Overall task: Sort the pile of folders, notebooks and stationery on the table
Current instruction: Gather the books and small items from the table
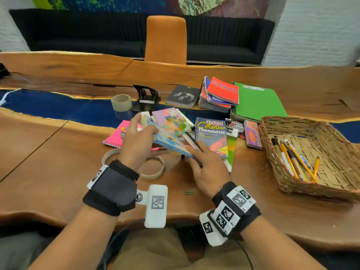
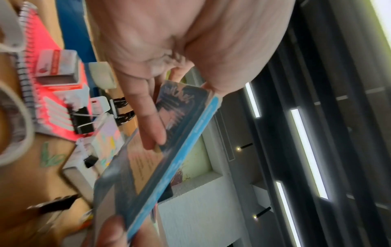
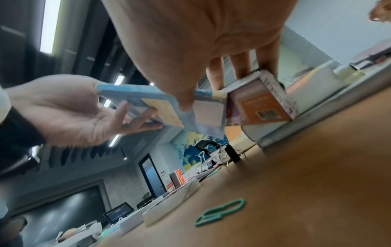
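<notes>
Left hand (image 1: 136,142) reaches forward, palm down above the tape rings (image 1: 152,168), fingers (image 2: 152,123) flat under the far end of the blue paperback (image 1: 167,140), thumb on top, pinching it. The book hangs tilted above the surface (image 1: 58,162), in front of the Oxford Colour Thesaurus (image 1: 211,137). Right hand (image 1: 207,168) has the near end, thumb beneath, fingers (image 3: 243,66) stretched over a small pink book (image 3: 262,107) too. Far right, pencils lie in the wicker basket (image 1: 311,188).
</notes>
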{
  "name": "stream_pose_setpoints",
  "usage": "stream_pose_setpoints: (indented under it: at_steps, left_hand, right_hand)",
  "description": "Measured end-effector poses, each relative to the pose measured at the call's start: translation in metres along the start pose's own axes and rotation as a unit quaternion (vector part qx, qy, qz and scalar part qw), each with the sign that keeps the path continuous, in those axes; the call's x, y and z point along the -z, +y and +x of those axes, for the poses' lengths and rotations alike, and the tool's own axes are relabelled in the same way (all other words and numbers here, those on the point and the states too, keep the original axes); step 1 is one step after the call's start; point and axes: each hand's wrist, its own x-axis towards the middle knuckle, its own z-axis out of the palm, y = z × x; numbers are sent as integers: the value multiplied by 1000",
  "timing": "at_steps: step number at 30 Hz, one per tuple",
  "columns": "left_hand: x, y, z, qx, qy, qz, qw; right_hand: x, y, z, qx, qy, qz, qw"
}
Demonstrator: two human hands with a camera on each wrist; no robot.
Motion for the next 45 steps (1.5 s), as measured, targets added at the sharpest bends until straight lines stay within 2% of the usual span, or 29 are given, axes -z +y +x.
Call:
stream_pose_setpoints:
  at_steps: [2, 4, 7, 8, 10, 14, 18, 21, 23, 26, 31, 33, 35, 38, 40, 43, 45]
  left_hand:
    - [-2, -5, 0, 26, -9, -20, 999]
    - [-2, -8, -2, 31, -32, -36, 998]
    - [-6, -21, 2, 36, -85, -51, 994]
    - [-10, -27, 2, 35, -99, -27, 994]
    - [-15, -49, 6, 37, -107, 26, 993]
    - [-19, -85, 12, -3, -156, 157, 975]
    - [-19, -95, 16, -5, -156, 201, 967]
    - [-19, -101, 20, -52, -134, 214, 966]
    - [-19, -99, 19, -87, -128, 234, 960]
    - [-19, -94, 20, -94, -135, 212, 963]
    - [-22, -86, 18, -126, -153, 196, 960]
    - [-23, -84, 16, -127, -174, 155, 964]
    - [-25, -79, 15, -121, -189, 79, 971]
    - [-33, -71, 11, -82, -174, -32, 981]
    - [-40, -64, 9, -49, -138, -63, 987]
    - [-42, -54, 18, -27, -121, -84, 989]
    - [-45, -46, 30, -45, -109, -50, 992]
  right_hand:
    - [-4, 5, 1, 0, -40, -4, 999]
    - [-7, 5, 0, 6, -38, 39, 998]
    - [-14, 2, 3, 10, 68, 163, 984]
    - [-16, 1, 6, 2, 96, 206, 974]
    - [-18, 1, 14, -36, 108, 277, 954]
    - [-12, 3, 25, -90, 132, 304, 939]
    - [-1, 16, 29, -108, 128, 338, 926]
    - [3, 15, 31, -133, 119, 418, 891]
    - [2, 9, 33, -129, 116, 444, 879]
    - [1, 8, 34, -119, 105, 438, 885]
    - [5, 0, 31, -86, 105, 480, 867]
    - [9, -4, 29, -74, 92, 494, 862]
    - [14, -8, 26, -64, 47, 508, 858]
    - [15, -17, 21, -58, -69, 484, 871]
    - [8, -16, 20, -27, -105, 430, 896]
    - [11, -5, 24, -2, -58, 306, 950]
    - [20, 4, 27, -25, -13, 304, 952]
